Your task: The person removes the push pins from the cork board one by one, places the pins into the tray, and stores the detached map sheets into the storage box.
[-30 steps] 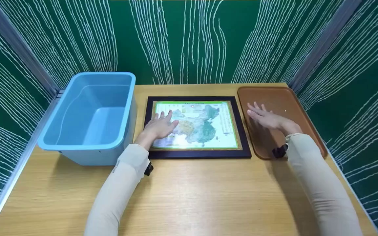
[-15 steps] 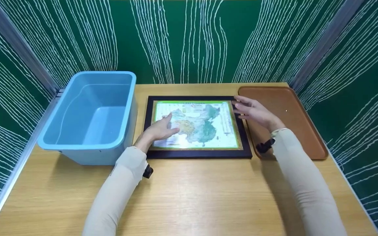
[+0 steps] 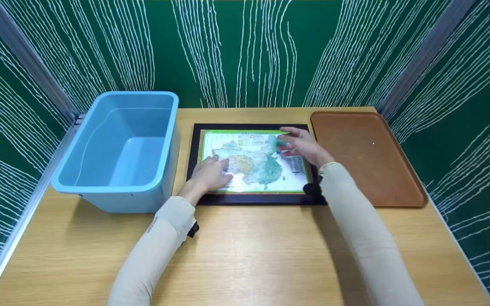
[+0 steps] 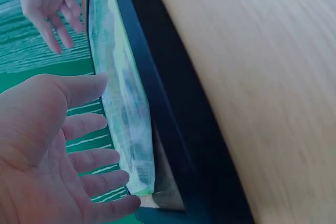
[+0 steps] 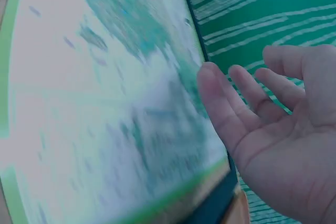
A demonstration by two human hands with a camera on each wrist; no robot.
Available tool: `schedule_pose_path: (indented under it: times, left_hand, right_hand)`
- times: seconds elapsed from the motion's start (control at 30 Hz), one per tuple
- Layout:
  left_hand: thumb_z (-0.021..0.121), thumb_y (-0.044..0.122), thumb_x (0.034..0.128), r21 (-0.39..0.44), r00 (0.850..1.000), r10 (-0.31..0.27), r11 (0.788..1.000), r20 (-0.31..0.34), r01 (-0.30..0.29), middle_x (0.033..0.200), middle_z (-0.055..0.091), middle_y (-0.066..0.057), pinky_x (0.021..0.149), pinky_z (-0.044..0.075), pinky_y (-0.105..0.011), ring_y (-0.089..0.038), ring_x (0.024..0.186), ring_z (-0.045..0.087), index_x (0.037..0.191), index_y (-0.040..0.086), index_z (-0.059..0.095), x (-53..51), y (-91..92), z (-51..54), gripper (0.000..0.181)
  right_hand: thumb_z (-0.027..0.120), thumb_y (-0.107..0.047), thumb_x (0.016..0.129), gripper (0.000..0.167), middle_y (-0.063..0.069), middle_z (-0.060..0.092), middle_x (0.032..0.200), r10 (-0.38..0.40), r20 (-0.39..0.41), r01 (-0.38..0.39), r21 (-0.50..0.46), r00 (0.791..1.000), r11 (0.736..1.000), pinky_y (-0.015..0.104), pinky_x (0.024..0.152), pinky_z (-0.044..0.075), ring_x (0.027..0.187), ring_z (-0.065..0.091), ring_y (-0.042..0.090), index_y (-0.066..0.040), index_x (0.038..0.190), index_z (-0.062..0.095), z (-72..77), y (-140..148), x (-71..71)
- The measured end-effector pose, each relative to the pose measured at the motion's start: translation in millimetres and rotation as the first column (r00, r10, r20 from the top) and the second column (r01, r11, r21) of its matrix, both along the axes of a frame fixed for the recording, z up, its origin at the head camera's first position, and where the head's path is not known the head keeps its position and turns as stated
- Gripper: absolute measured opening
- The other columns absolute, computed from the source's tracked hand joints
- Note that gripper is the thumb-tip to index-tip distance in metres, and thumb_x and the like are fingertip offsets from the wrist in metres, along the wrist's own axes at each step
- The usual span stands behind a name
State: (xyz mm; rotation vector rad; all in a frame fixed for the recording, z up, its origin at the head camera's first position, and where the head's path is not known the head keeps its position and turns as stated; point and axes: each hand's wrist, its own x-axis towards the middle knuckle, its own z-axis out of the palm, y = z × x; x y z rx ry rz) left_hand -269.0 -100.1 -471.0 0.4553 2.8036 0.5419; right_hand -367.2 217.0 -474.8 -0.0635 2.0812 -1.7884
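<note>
A map point(image 3: 253, 163) with a green border lies in a dark frame point(image 3: 253, 199) on the table. Over the map's left part is the left hand point(image 3: 211, 174), fingers loosely bent; in the left wrist view this hand point(image 4: 58, 156) holds nothing, its fingers spread near the frame's end. The right hand point(image 3: 302, 146) hovers over the map's upper right part, palm turned inward. The right wrist view has the right hand point(image 5: 278, 119) with relaxed fingers and nothing in them, beside the map point(image 5: 105, 103). Whether the left fingertips touch the map I cannot tell.
A blue tub point(image 3: 113, 189) stands left of the frame, its rim well above the table point(image 3: 253, 255). To the right lies a brown tray point(image 3: 372, 170), close beside the frame. Green walls with white lines point(image 3: 253, 55) enclose the back and sides.
The right hand has moved left, from above the brown tray to above the map. The left hand has stayed over the map's left part, its fingers now more bent.
</note>
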Motion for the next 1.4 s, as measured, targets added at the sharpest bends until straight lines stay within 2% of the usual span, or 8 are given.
schedule_pose_path:
  times: [0.17,0.33,0.5,0.7,0.97,1.03,1.23,1.4]
  left_hand:
    - [0.048,0.039,0.1051,-0.028,0.998,-0.021,0.999,0.054,0.022,0.165,0.014,-0.025,0.119,0.012,-0.063,-0.046,0.152,0.007,0.161,0.012,0.031,0.5,1.0,-5.7,0.064]
    - [0.043,0.044,0.1064,-0.029,0.996,-0.027,0.999,0.087,0.029,0.166,0.006,-0.025,0.120,0.006,-0.062,-0.046,0.152,-0.002,0.163,0.014,0.023,1.3,0.7,-10.0,0.067]
    - [0.048,0.049,0.1046,-0.020,0.994,-0.046,0.999,0.096,0.048,0.165,0.006,-0.027,0.120,0.006,-0.062,-0.048,0.151,-0.002,0.162,0.011,0.023,0.6,-0.4,-14.1,0.073]
    - [0.054,0.055,0.1006,-0.013,0.993,-0.042,0.999,0.113,0.044,0.165,0.003,-0.027,0.121,0.003,-0.060,-0.046,0.151,-0.004,0.162,0.010,0.024,1.3,-2.1,-17.2,0.081]
    - [0.055,0.053,0.1005,-0.025,0.993,-0.055,0.998,0.107,0.058,0.165,0.006,-0.028,0.120,0.007,-0.062,-0.048,0.151,-0.001,0.161,0.009,0.026,1.5,0.0,-15.8,0.081]
    - [0.054,0.054,0.1008,-0.037,0.992,-0.059,0.997,0.108,0.064,0.165,0.005,-0.028,0.120,0.007,-0.063,-0.048,0.151,-0.001,0.162,0.009,0.025,1.6,0.3,-16.1,0.081]
    - [0.050,0.055,0.1025,-0.046,0.990,-0.060,0.997,0.131,0.066,0.166,0.001,-0.026,0.120,0.002,-0.062,-0.046,0.151,-0.005,0.162,0.010,0.021,2.2,-0.3,-20.9,0.080]
    - [0.047,0.054,0.1034,-0.051,0.989,-0.063,0.996,0.134,0.071,0.166,-0.001,-0.025,0.120,0.000,-0.062,-0.046,0.151,-0.007,0.163,0.010,0.018,1.0,0.3,-19.6,0.080]
  right_hand:
    - [0.053,-0.017,0.107,0.046,0.015,0.053,0.146,-0.055,-0.016,0.055,0.043,0.998,0.998,0.043,0.093,0.056,0.115,0.064,0.034,-0.009,0.152,0.047,-8.6,-28.0,-7.2]
    - [0.051,-0.014,0.106,0.042,0.010,0.053,0.145,-0.089,-0.005,0.089,0.033,0.996,0.995,0.040,0.088,0.058,0.104,0.067,0.030,-0.010,0.149,0.051,-16.9,-54.1,-14.4]
    - [0.049,-0.015,0.107,0.040,0.005,0.056,0.139,-0.126,0.035,0.125,0.029,0.991,0.992,0.036,0.081,0.059,0.093,0.069,0.026,-0.011,0.147,0.053,-23.1,-69.2,-18.6]
    - [0.050,-0.013,0.107,0.039,0.009,0.060,0.131,-0.137,0.041,0.137,0.007,0.990,0.991,0.035,0.077,0.060,0.089,0.071,0.026,-0.010,0.146,0.054,-29.3,-81.7,-21.3]
    - [0.056,-0.006,0.103,0.039,0.013,0.065,0.121,-0.163,-0.019,0.162,-0.016,0.986,0.987,0.027,0.061,0.058,0.068,0.068,0.018,-0.003,0.141,0.058,-39.8,-96.2,-26.3]
    - [0.058,-0.003,0.101,0.038,0.014,0.065,0.118,-0.179,-0.034,0.180,0.002,0.983,0.984,0.025,0.058,0.057,0.065,0.066,0.015,-0.002,0.139,0.060,-41.5,-99.4,-26.8]
    - [0.064,0.000,0.097,0.038,0.011,0.064,0.123,-0.224,-0.020,0.225,0.092,0.974,0.970,0.024,0.057,0.056,0.065,0.067,0.014,-0.008,0.134,0.066,-40.3,-105.3,-25.0]
    - [0.064,-0.003,0.097,0.034,0.009,0.066,0.119,-0.245,-0.079,0.255,0.156,0.966,0.954,0.023,0.055,0.054,0.063,0.066,0.012,-0.009,0.130,0.069,-37.8,-108.9,-23.5]
